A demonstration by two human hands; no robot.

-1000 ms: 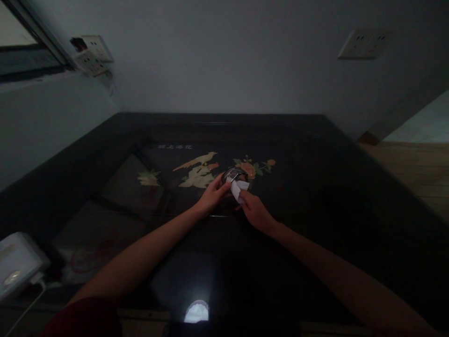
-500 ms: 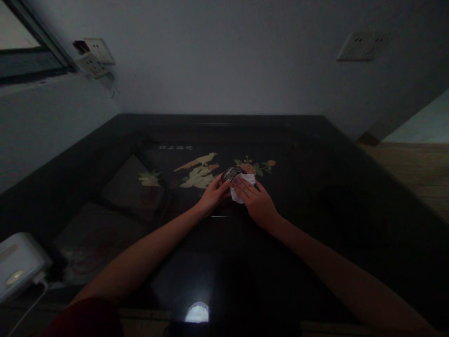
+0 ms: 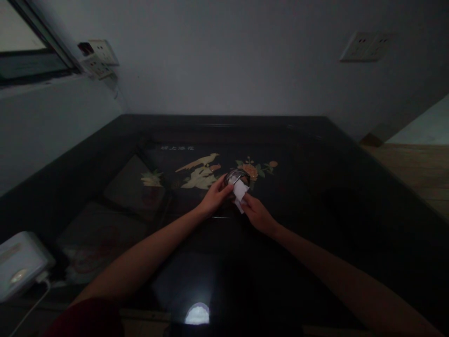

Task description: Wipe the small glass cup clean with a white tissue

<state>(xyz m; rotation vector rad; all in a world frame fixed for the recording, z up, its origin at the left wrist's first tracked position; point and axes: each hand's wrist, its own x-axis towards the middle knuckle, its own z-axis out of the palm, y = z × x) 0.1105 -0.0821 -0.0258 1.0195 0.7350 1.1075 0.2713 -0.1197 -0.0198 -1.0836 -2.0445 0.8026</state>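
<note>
A small, dark, shiny rounded thing, bowl-like with a glossy rim [image 3: 231, 174], is gripped at its left side by my left hand [image 3: 216, 195]. The dim light hides its exact kind. My right hand [image 3: 257, 213] pinches a white paper tissue [image 3: 240, 189] between thumb and fingers. The tissue lies against the near right part of the rounded thing, with one corner hanging below. Both hands are over the middle of the dark glossy table [image 3: 224, 238], close to its inlaid bird picture [image 3: 199, 175].
A white box-shaped device [image 3: 23, 262] with a white cable stands at the table's left edge. Wall sockets [image 3: 368, 47] are on the back wall, with more sockets [image 3: 101, 54] in the left corner near a window [image 3: 31, 51]. Wooden flooring [image 3: 417, 164] shows at right.
My right hand has drawn back a little toward me, from fingers flat over the tissue to pinching it. More of the rounded thing's right side now shows. My left hand keeps its grip.
</note>
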